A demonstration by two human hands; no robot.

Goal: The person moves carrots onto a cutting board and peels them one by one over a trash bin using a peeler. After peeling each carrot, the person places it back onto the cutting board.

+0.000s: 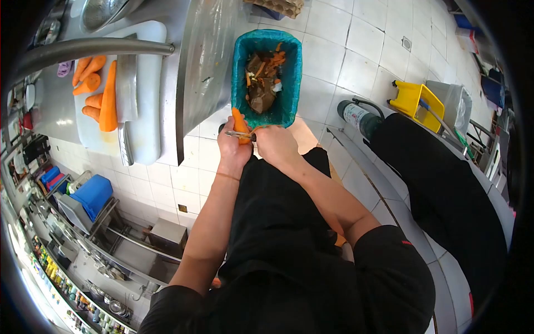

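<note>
My left hand [233, 149] is closed around a carrot [238, 119], its tip pointing away from me over the near rim of the green bin [237, 72]. A peeler [238, 134] lies across the carrot, with its handle end in my closed right hand [277, 146]. A thin orange strip of peel shows at the peeler, close to my right fingers. Inside the bin are orange peelings [275, 64] and brown scraps [261, 96]. To the left, several carrots [109, 100] rest on a white cutting board [149, 83] beside a large knife [127, 89].
The steel counter [50, 106] ends left of the bin, and a metal bar [100, 51] crosses above it. On the right are a dark green cylinder [356, 116], a yellow bucket [416, 100] and a person's black-clothed leg [439, 172]. An egg carton [286, 6] sits beyond the bin.
</note>
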